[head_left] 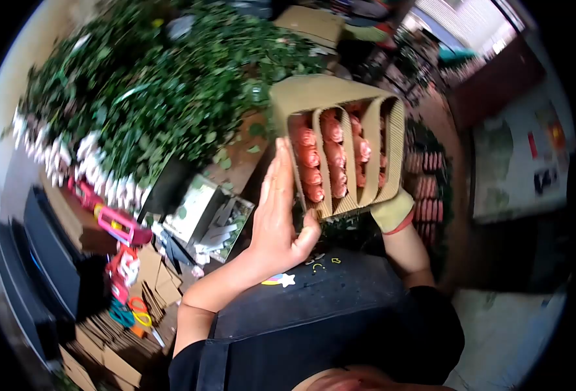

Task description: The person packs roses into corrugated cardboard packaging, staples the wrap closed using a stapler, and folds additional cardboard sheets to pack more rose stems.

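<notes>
A bunch of pink roses point(310, 157) stands in rows between strips of corrugated cardboard, inside a tan cardboard wrap point(395, 140) held up in front of my chest. My bare left hand point(280, 208) lies flat along the left side of the wrap, its fingers stretched upward and its thumb near the lower edge. My right hand point(392, 210), in a pale glove with a red cuff, is at the lower right of the wrap. Its fingers are mostly hidden behind the cardboard, and how they are bent does not show.
Leafy stems with white-wrapped heads point(105, 169) cover the table at upper left. A pink tool point(122, 225), scissors point(141, 313), a box of paper pieces point(226, 225) and cardboard sheets point(115, 365) lie at left. More pink bundles point(426, 188) are on the right.
</notes>
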The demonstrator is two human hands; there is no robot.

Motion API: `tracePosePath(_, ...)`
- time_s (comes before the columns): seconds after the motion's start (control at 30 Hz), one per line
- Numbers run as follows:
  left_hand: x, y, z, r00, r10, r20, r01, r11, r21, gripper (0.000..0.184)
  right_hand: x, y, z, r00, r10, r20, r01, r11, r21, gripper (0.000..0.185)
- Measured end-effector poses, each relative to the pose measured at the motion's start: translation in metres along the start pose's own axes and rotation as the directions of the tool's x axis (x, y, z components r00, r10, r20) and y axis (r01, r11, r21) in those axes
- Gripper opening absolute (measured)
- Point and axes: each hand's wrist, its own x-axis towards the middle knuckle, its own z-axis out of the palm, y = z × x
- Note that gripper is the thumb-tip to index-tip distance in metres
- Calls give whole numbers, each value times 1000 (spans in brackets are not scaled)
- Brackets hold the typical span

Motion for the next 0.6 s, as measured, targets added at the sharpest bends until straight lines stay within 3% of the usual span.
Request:
tracePosePath(0.13, 20, 25, 36, 991, 118, 59, -111, 988, -111, 92, -49, -45, 6, 929, 3, 369, -154, 912, 381, 59)
tracePosePath(0.3, 34, 31, 97, 973, 125, 193, -70, 960, -270, 91, -87, -88, 7, 818, 20, 576, -377, 774, 509, 59)
tracePosePath(0.33, 38, 30, 113, 971, 129, 204, -65, 954, -291, 92, -93, -92, 8, 820, 16, 572, -408, 718, 564, 59)
tracePosePath(0.43, 46, 30, 143, 967, 107, 232, -23, 940, -341, 91, -127, -104, 25, 907, 26, 420, -419, 144, 896, 56)
tracePosePath(0.47, 48, 31, 151, 965, 96, 242, -5, 935, -353, 90, -131, -104, 24, 923, 30, 385, -386, 49, 921, 56)
tracePosePath(0.53, 50, 29, 165, 955, 82, 284, 52, 900, -433, 85, -132, -106, 18, 942, 25, 335, -336, 27, 942, 55)
tracePosePath(0.6, 50, 28, 173, 950, 61, 306, 95, 878, -470, 82, -134, -105, 13, 954, 22, 300, -300, 123, 946, 54)
